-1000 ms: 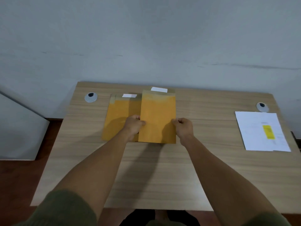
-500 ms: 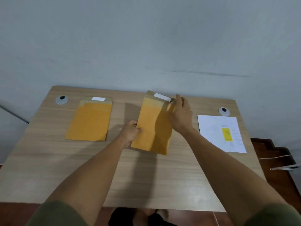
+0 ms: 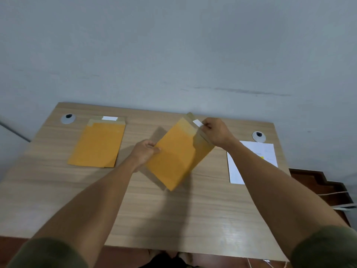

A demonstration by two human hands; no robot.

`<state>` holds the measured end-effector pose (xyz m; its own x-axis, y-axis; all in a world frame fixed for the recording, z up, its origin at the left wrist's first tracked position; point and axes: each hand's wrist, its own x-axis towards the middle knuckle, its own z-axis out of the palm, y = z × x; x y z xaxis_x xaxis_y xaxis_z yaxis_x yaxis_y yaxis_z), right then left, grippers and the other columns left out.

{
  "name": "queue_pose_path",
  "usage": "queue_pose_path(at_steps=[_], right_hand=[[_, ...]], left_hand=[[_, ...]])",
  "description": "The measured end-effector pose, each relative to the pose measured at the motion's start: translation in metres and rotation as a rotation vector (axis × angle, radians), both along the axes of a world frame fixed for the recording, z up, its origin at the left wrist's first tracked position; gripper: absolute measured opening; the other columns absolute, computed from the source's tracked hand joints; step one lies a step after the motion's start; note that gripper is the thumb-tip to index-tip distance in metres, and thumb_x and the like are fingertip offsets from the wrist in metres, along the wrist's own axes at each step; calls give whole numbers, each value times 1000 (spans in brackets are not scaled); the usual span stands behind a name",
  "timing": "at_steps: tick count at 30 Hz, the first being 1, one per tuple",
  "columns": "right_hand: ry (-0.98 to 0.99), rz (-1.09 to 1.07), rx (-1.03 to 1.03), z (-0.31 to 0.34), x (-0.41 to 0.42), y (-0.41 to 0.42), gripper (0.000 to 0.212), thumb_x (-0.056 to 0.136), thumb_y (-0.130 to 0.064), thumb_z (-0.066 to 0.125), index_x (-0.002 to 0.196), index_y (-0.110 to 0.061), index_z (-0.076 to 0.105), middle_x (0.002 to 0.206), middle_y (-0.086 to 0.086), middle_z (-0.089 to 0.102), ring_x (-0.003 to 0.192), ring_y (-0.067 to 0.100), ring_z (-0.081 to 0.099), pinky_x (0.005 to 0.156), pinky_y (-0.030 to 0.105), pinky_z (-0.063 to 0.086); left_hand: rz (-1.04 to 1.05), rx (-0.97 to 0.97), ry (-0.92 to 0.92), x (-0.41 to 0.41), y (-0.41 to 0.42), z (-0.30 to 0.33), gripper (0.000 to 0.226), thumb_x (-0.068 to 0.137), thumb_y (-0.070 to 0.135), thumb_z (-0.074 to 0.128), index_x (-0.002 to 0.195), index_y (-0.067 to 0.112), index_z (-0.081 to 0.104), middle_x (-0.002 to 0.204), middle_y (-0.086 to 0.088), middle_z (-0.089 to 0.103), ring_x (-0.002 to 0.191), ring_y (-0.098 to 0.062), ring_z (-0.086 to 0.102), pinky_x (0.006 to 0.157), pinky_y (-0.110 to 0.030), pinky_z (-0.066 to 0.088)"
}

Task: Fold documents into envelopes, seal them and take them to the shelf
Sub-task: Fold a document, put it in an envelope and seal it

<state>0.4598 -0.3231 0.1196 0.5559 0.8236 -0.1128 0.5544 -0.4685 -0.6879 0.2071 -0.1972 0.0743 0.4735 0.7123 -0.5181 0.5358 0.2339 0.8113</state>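
I watched through the head camera. A flat orange-yellow paper envelope (image 3: 177, 151) was held tilted above the middle of the light wood-grain desk (image 3: 58, 190), its lower corner pointing toward the desk's near edge and its flap end toward the far edge. It cast a shadow on the desk; I could not tell whether its lowest corner touched the surface.

The left hand (image 3: 144, 151) gripped the envelope's left edge, thumb lying on the front face and the other fingers curled behind it. The right hand (image 3: 216, 132) was at the upper right of the envelope, fingers curled, pinching at the brown flap beside a small white strip (image 3: 197, 123) on that flap. The strip sat just left of the right fingertips (image 3: 205, 126); exact contact between them was too blurred for me to call.

A second orange-yellow envelope (image 3: 98, 144) lay flat near the desk's far left corner, its flap open toward the far edge with a white strip (image 3: 109, 118) on it, well apart from both hands. A white sheet of paper with a yellow mark (image 3: 257, 155) lay near the desk's right edge, partly hidden by the right forearm. Two round grey cable grommets (image 3: 68, 118) (image 3: 258, 136) sat by the far left and far right corners.
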Motion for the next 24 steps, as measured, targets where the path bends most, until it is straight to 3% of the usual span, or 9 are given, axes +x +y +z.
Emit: queue_pose_path(at_steps=[2,4,7,10,14,20,24], right_hand=[[197,-128,82,-4,5,-5,20,92,-12,60,73,-9,63,66,-1,56,62,14,49,58,27,40],[364,-235,163,-8,10,-8,17,92,-11,62,82,2,65,73,7,62,67,18,57,63,32,46],[506,-343,235,-14,9,-10,16,94,-9,64,81,1,64,74,8,66,63,17,66,61,30,52],[575,-408,255,-24,1,-12,14,94,-13,65,82,-6,66,79,9,64,70,20,58,67,33,47],[614,-477,207,-42,-10,-18,10,96,-8,61,88,-7,67,82,4,67,74,19,59,67,29,48],[684,-485,61,-82,-32,-42,39,87,13,54,116,-10,68,100,2,73,89,19,69,72,28,55],[690,-556,55,-106,-50,-52,43,85,15,58,115,-14,66,95,4,73,79,14,69,61,20,55]], left_hand=[[97,68,20,-5,15,0,40,80,33,83,111,14,67,113,-4,70,102,-23,67,79,-33,53],[192,63,-11,-10,25,-2,57,76,36,86,124,16,61,124,-5,63,110,-25,63,84,-36,51],[267,-124,-104,-10,27,-3,75,81,31,83,143,18,43,131,-9,58,109,-25,63,79,-35,54],[212,-237,-157,-1,23,-6,48,89,23,76,132,12,57,129,-7,66,104,-23,68,70,-33,57],[241,-194,-126,5,26,-18,9,97,13,63,102,19,68,115,-6,71,100,-27,69,83,-43,57],[197,-128,-16,0,27,-42,17,99,8,58,88,19,64,97,-3,67,85,-21,65,86,-41,55],[177,-111,38,-9,23,-68,12,99,5,57,103,13,65,107,-7,67,95,-25,64,91,-45,55]])
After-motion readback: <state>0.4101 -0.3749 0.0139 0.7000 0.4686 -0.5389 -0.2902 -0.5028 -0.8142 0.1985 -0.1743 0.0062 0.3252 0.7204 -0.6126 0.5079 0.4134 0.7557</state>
